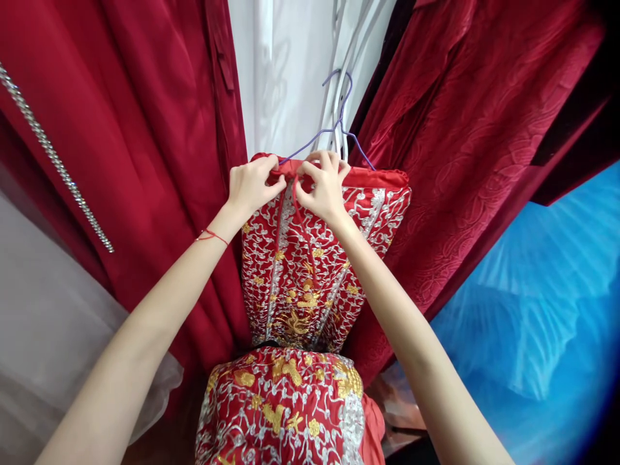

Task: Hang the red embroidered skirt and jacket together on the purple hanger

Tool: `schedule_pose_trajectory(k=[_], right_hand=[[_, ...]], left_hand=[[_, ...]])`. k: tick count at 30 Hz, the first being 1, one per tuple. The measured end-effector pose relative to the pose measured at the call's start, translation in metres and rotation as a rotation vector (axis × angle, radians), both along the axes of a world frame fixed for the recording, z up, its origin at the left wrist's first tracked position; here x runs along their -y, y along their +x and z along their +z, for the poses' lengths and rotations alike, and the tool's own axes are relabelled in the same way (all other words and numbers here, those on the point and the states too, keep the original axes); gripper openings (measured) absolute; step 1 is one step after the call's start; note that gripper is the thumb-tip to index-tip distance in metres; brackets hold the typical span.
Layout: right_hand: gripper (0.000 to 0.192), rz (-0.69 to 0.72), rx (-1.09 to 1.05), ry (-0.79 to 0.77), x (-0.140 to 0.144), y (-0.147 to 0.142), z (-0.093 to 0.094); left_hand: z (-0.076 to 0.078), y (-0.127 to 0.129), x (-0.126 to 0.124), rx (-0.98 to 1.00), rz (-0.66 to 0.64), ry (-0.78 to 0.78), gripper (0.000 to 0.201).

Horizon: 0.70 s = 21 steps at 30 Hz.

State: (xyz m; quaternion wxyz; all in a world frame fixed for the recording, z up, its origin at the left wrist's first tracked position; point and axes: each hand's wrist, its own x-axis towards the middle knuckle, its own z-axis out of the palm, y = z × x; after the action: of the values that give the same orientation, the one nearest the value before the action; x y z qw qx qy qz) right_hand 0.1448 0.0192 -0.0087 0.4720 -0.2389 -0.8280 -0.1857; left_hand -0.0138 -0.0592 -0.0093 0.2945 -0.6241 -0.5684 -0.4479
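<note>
A red skirt [300, 258] with silver and gold embroidery hangs by its plain red waistband [372, 177]. Above the waistband rises a purple wire hanger [345, 103]. From the middle of the band two ends of a thin red drawstring [304, 226] dangle over the embroidery. My left hand [254, 184], a red string bracelet on its wrist, is closed in a pinch at the drawstring against the band. Just to the right, my right hand [325, 184] pinches the drawstring between thumb and forefinger, its other fingers curled over the band. The fingertips partly hide the cord.
Another embroidered red garment [281, 400] is below the skirt, close to me. Dark red dresses hang at left [159, 129] and right [455, 161]. A blue gown [542, 290] is at far right, sheer white fabric [53, 323] at left. White metal bars [339, 39] stand behind.
</note>
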Motion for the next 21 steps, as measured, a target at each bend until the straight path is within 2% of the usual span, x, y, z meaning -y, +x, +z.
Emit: schedule_pose_trajectory(k=[5,9,13,16,18,21], right_hand=[[0.025,-0.006,-0.096,-0.012,0.005,-0.001,-0.003],[0.034,-0.018,-0.204,-0.061,0.0,0.012,-0.005],[0.042,-0.019,-0.426,-0.134,-0.023,0.043,-0.005],[0.05,0.009,-0.546,-0.106,-0.042,0.073,-0.003],[0.052,0.028,-0.591,-0.08,-0.052,0.091,-0.003],[0.052,0.066,-0.66,-0.074,-0.058,0.11,-0.005]], left_hand=[[0.005,0.013,0.003,-0.133,-0.087,0.0,0.021],[-0.006,0.008,0.008,-0.164,-0.096,0.003,0.019],[-0.019,-0.012,0.012,-0.194,-0.149,-0.059,0.013],[-0.025,-0.028,0.008,-0.075,-0.208,-0.106,0.038],[-0.028,-0.037,0.002,0.033,-0.177,-0.099,0.048],[-0.035,-0.046,-0.004,0.038,-0.077,-0.072,0.044]])
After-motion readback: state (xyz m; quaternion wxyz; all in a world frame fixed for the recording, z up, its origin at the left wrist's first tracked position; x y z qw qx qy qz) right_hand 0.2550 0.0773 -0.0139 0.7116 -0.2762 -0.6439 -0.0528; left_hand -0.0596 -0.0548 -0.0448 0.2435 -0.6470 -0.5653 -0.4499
